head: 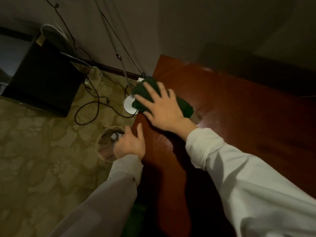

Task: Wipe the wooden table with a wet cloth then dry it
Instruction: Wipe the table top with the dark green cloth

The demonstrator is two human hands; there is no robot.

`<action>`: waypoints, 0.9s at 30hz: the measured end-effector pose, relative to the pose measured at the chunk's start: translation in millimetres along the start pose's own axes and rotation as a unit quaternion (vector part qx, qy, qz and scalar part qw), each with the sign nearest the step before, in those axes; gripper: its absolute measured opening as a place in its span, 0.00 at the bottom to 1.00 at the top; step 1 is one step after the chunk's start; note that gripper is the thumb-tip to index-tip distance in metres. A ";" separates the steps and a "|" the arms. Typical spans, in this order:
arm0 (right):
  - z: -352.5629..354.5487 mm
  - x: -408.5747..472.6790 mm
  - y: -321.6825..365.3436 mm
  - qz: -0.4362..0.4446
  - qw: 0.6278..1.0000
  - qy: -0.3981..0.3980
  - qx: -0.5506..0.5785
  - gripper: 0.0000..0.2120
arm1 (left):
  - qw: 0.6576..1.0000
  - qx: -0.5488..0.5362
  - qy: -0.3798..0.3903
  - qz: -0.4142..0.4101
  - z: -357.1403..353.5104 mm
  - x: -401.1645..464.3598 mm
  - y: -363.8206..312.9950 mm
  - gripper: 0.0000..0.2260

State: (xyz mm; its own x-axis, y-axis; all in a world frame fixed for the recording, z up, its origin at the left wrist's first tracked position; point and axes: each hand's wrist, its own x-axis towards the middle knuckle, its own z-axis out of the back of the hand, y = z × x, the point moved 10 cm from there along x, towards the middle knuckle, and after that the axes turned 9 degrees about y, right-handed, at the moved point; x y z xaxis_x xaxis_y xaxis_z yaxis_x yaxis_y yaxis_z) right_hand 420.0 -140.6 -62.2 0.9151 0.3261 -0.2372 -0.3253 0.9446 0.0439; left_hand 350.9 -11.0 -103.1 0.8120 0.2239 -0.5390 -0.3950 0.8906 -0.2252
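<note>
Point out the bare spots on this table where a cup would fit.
Bare wood on the table lies right of the cloth toward the wall, and nearer, between both sleeves. The left edge is crowded: right hand on the cloth, left hand gripping the edge.

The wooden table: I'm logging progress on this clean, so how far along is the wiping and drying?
Done: part of the wooden table to the right of the cloth shines as if wet, though glare could explain it. In hand: the right hand presses flat on the dark green cloth at the table's left edge, while the left hand grips that edge. Left: the near end looks dull, and no second, dry cloth is visible, so drying seems not begun.
</note>
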 end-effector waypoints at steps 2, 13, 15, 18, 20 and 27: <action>1.7 12.6 10.0 0.025 1.000 0.002 -0.005 0.27 | 1.000 0.003 0.002 0.005 1.1 -0.6 0.7 0.27; 7.1 7.6 -189.3 -0.409 0.898 -0.003 0.164 0.28 | 1.000 -0.012 -0.002 -0.001 -1.2 1.7 1.4 0.27; 6.7 3.2 -169.8 -0.405 0.904 -0.006 0.136 0.28 | 1.000 -0.001 0.003 0.001 -1.3 2.0 1.5 0.27; 9.2 5.9 -106.8 -0.290 0.952 -0.018 0.098 0.28 | 1.000 0.000 0.008 0.002 -1.1 2.0 1.7 0.28; 4.2 -0.2 -57.6 -0.189 0.979 -0.010 0.068 0.29 | 1.000 -0.006 0.003 0.003 -0.4 1.8 3.6 0.28; -14.6 -57.7 -61.6 -0.109 0.993 -0.024 0.045 0.28 | 1.000 -0.024 -0.012 -0.016 0.0 -0.2 2.0 0.28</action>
State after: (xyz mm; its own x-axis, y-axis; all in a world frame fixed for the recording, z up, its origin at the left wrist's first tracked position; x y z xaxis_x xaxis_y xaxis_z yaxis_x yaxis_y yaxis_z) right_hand 383.8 -218.2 -65.4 0.9723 0.1127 -0.2045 -0.0975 0.9917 0.0833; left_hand 350.0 -9.3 -103.5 0.8338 0.2061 -0.5121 -0.3892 0.8773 -0.2807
